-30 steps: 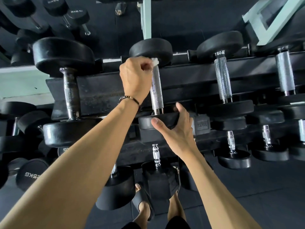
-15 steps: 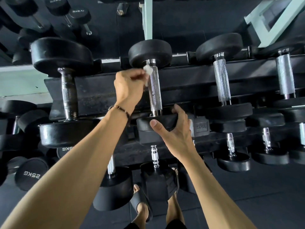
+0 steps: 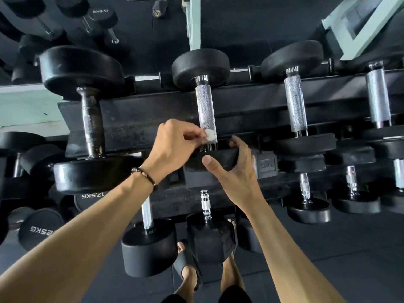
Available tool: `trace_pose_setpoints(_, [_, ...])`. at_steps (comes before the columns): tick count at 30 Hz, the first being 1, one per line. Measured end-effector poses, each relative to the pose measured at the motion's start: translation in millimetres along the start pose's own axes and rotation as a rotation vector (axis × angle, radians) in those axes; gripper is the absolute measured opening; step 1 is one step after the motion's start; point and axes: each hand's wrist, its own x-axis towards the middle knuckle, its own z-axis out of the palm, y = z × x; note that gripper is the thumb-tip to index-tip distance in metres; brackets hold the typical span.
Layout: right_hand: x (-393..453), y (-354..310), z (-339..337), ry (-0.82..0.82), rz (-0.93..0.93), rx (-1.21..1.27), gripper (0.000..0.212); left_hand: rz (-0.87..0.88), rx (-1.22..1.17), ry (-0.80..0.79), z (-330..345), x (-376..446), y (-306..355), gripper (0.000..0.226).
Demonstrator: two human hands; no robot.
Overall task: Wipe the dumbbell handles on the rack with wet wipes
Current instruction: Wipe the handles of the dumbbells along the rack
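A dumbbell with a knurled chrome handle [image 3: 205,110] lies across the top tier of the black rack [image 3: 140,119], in the middle of the view. My left hand [image 3: 172,145] pinches a small crumpled white wet wipe [image 3: 209,134] against the near end of that handle. My right hand [image 3: 236,171] grips the dumbbell's near black head [image 3: 220,157], thumb in front and fingers over its top edge.
Another dumbbell with a darker handle [image 3: 91,125] lies to the left, and two with bright handles [image 3: 295,103] to the right. Lower tiers carry smaller dumbbells [image 3: 205,206]. My sandalled feet [image 3: 190,270] stand on the dark floor beneath.
My left hand has slid the wipe down the handle, from the far end by the far head to the near end. My right hand has stayed on the near head.
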Motion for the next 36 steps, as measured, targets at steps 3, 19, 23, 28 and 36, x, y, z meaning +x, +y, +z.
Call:
trace_pose_setpoints(3, [-2, -2, -2, -0.008, -0.001, -0.006, 0.117, 0.040, -0.023, 0.177, 2, 9, 7, 0.003])
trace_pose_setpoints(19, [5, 9, -5, 0.013, 0.016, 0.072, 0.105, -0.079, -0.223, -0.005, 4, 13, -15, 0.016])
trace_pose_setpoints(23, [10, 15, -11, -0.013, 0.048, 0.117, 0.095, -0.071, -0.210, -0.047, 5, 3, -15, 0.013])
trace_pose_setpoints(28, [13, 20, -12, -0.016, 0.037, 0.130, 0.101, -0.186, -0.488, 0.143, 14, 32, -14, 0.017])
trace_pose_setpoints(36, [15, 22, -14, -0.023, 0.010, 0.115, 0.098, -0.136, -0.437, 0.186, 14, 33, -10, 0.023])
